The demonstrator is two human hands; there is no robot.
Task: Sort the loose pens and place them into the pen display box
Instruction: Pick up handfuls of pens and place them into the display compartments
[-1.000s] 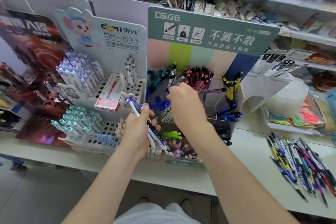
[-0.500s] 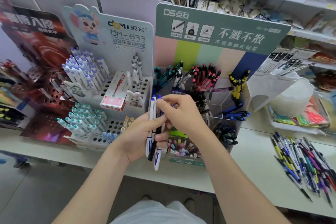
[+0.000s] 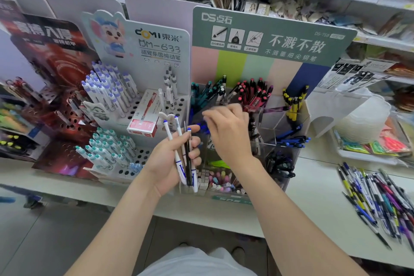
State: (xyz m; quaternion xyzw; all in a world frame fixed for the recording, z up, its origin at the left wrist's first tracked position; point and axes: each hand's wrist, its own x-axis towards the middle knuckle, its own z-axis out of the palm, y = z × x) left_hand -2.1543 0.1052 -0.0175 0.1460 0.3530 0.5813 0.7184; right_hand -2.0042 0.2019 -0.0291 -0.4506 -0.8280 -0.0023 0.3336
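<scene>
My left hand [image 3: 165, 159] grips a small bundle of pens [image 3: 182, 157] upright in front of the display: white ones with blue caps and one black. My right hand [image 3: 228, 134] hovers over the left compartments of the clear pen display box [image 3: 289, 148], just right of the bundle. Its fingers are blurred and whether they hold a pen is unclear. The box has a green header card [image 3: 268, 36] and holds teal, red, yellow, blue and black pens in separate sections. A pile of loose pens [image 3: 378, 199] lies on the shelf at the far right.
A white perforated pen stand [image 3: 134, 101] with blue and teal capped pens sits left of the box, with a red pen carton [image 3: 143, 119] lying on it. A tray of coloured packets [image 3: 376, 148] is at the right. The white shelf edge [image 3: 201, 210] runs across in front.
My right hand left the bundle in my left hand and moved up and right over the display box. My left hand kept its pens, tilting them more upright.
</scene>
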